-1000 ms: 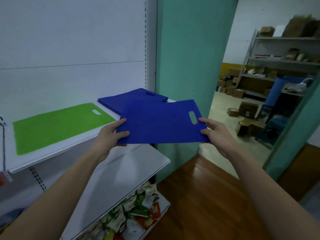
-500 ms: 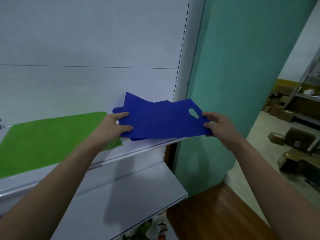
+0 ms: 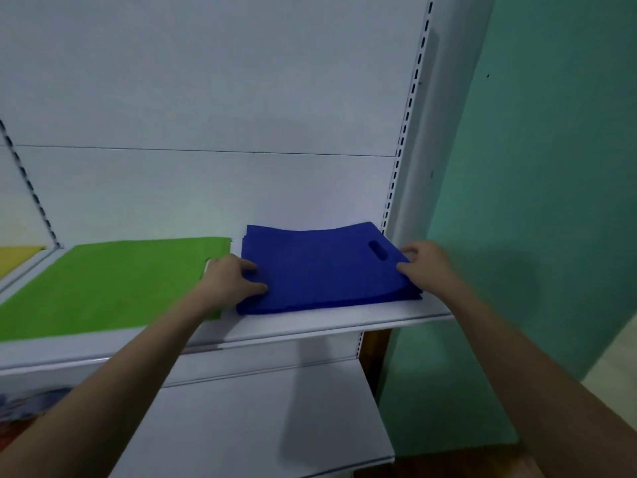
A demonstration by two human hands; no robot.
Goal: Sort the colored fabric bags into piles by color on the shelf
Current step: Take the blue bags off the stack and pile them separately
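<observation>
Blue bags (image 3: 324, 267) now lowered onto shelf (image 3: 344, 320), left hand (image 3: 229, 282), right hand (image 3: 425, 265) each pinching an edge in its grip

Head camera looks forward and down, close over the shelf (image 3: 344, 320).

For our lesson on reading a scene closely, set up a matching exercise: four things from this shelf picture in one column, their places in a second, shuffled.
Things:
1. blue pile
2. green bag
3. yellow fabric
4. left hand

Places:
A. far left edge of view
B. on the blue pile's left edge
C. right end of the shelf
D. middle of the shelf, left of the blue

Pairs: 1-C, 2-D, 3-A, 4-B
</observation>
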